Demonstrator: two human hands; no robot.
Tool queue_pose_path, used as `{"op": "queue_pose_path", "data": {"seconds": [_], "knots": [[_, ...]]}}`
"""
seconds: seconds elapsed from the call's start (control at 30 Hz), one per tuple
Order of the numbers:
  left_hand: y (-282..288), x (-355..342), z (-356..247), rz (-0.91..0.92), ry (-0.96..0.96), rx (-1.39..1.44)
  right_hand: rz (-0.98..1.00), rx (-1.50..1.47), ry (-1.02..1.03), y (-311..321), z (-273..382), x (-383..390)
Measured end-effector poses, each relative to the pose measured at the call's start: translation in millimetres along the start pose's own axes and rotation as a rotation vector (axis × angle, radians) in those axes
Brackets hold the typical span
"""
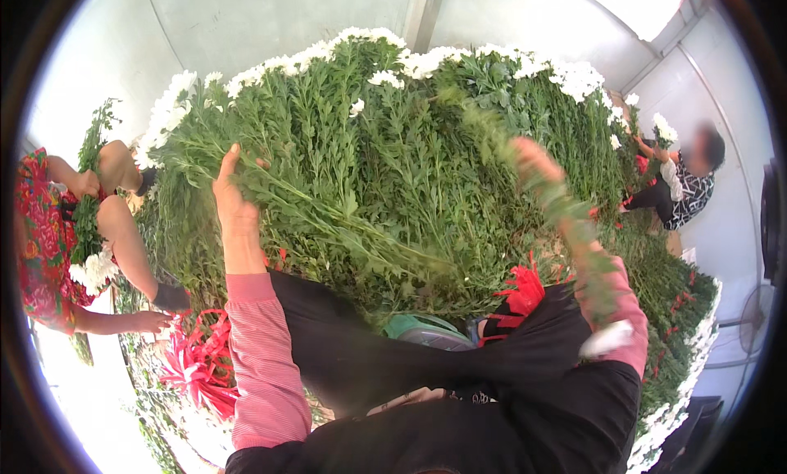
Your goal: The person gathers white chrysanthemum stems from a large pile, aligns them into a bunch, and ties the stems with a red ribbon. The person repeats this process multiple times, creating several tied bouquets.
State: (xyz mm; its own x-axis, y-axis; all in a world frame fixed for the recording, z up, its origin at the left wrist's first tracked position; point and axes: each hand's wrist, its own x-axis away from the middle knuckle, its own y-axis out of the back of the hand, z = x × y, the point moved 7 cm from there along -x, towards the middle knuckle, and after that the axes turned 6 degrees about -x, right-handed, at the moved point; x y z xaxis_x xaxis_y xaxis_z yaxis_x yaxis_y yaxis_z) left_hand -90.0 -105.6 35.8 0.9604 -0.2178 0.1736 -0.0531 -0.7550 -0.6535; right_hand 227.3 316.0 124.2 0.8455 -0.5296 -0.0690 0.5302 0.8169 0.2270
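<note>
A huge heap of green-stemmed white flowers (410, 130) fills the middle of the head view. My left hand (234, 199) reaches up from a pink sleeve and grips a bundle of long green stems (328, 216) lying across the heap. My right hand (537, 164) is raised on the right, blurred, holding a leafy flower stem (574, 236) that hangs down over my forearm to a white bloom (608, 339). My dark trousers (426, 367) show below.
A person in a red patterned top (45, 236) stands at the left holding white flowers. Another person in a black-and-white top (684, 187) crouches at the far right. Red ties or ribbons (201, 363) lie at lower left, more red ones (520, 294) near my lap.
</note>
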Motion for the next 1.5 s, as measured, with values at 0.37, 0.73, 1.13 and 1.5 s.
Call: {"op": "queue_pose_path", "data": {"seconds": [0.37, 0.73, 1.13, 1.5], "knots": [[-25, 12, 19, 0.028, -0.024, -0.253, -0.501, 0.906, 0.363, 133, 104, -37], [-22, 0, 38, -0.131, -0.039, -0.368, 0.019, 0.667, -0.116, -164, -194, -46], [-41, -11, 59, -0.095, 0.028, -0.405, 0.025, 1.018, -0.213, -87, -262, -89], [-57, -9, 82, -0.025, 0.108, -0.432, -0.048, 0.829, -0.224, -186, -262, -65]]}}
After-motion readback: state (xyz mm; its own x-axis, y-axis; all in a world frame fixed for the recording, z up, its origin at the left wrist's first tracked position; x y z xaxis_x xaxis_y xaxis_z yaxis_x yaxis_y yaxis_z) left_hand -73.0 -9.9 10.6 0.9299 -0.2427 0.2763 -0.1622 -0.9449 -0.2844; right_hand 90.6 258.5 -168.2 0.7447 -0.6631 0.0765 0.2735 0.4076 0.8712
